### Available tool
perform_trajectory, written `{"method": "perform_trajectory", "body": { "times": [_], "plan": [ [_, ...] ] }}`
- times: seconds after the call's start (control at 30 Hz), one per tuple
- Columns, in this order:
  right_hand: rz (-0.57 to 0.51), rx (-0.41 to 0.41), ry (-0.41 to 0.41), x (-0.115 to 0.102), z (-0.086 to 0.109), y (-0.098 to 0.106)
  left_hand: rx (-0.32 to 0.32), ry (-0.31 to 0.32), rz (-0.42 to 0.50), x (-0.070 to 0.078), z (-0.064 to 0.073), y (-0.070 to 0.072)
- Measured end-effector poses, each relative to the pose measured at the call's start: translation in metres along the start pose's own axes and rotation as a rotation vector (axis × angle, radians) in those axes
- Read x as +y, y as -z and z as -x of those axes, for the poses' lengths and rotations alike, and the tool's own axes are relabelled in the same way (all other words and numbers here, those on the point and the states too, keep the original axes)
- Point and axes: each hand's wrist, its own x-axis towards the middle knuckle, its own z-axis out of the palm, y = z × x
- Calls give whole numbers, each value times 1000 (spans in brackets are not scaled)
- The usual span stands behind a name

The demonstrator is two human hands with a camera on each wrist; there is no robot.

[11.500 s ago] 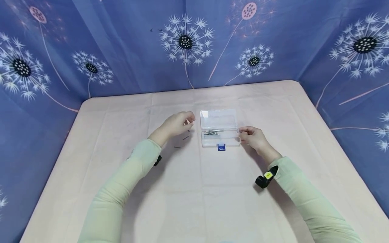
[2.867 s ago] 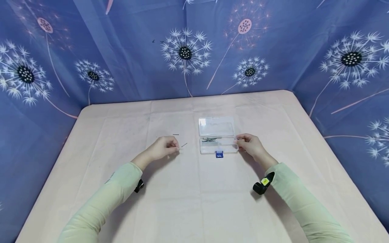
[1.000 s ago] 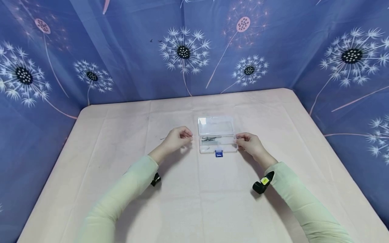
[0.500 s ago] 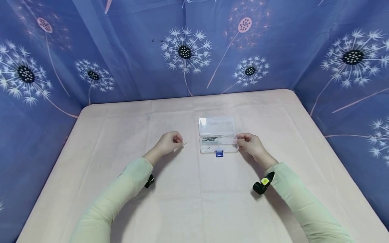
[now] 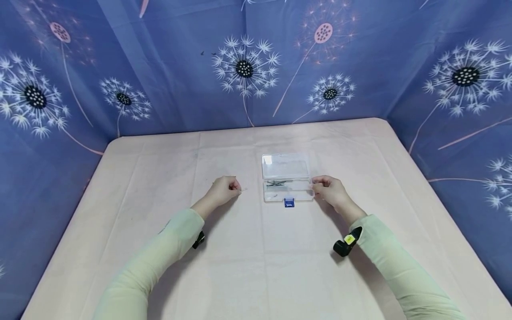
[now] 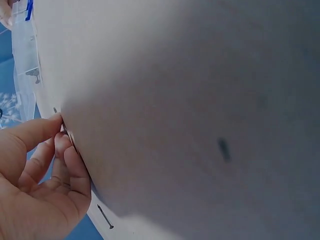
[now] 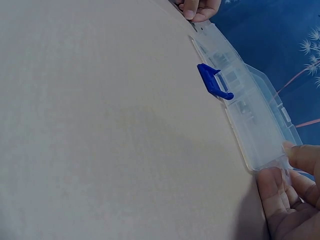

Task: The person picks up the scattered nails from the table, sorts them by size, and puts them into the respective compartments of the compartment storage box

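A clear plastic box (image 5: 289, 194) with a blue latch (image 5: 289, 202) stands lid raised on the table. Several nails (image 5: 277, 183) lie crossed in its rear compartment; a small dark piece (image 5: 274, 195) is in the front one. To the box's left, my left hand (image 5: 222, 190) has thumb and fingertips together at a thin nail (image 6: 55, 110), whose end sticks out past them in the left wrist view. Another nail (image 6: 105, 217) rests on the cloth beside that hand. My right hand (image 5: 330, 190) pinches the box's right end, thumb (image 7: 303, 156) on top and fingers below.
A pale pink cloth (image 5: 240, 275) covers the table, with a blue dandelion-print curtain (image 5: 176, 66) around the back and sides. The raised lid (image 5: 286, 166) leans away at the rear of the box. A dark blurred spot (image 6: 224, 150) shows in the left wrist view.
From beside the box, my left hand has moved back left and down to a nail on the cloth. Compared with 2.9 seconds ago, the front compartment holds a small piece. My right hand stays put.
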Motion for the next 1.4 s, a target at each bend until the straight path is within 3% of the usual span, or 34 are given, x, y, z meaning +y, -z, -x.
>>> {"method": "perform_trajectory", "body": {
  "times": [0.23, 0.37, 0.4, 0.5, 0.6, 0.63, 0.73, 1.1, 1.4],
  "plan": [
    [-10, -7, -3, -1, 1, 0, -23, 11, -103, 4, 1, -4],
    [3, -10, -4, -2, 1, 0, -36, -41, -195, 2, -1, -7],
    [9, -9, -5, -1, 0, 0, -20, -88, -209, -8, -5, -12],
    [24, -11, -8, -2, -1, -2, -17, -112, -221, -11, -4, -10],
    [28, -13, -8, -2, -1, -3, -18, -86, -165, -11, 0, -7],
    [22, -14, -6, -3, -1, -3, -33, -47, -147, -2, 5, -2],
    [8, -11, 2, -3, 0, -4, -11, -25, -86, 0, 7, 2],
    [-15, -10, -2, -1, 5, -1, 32, -10, 216, 5, 2, -2],
    [-6, -27, 11, -3, 2, -4, 28, 13, 373, 10, -3, -2]
  ]
}}
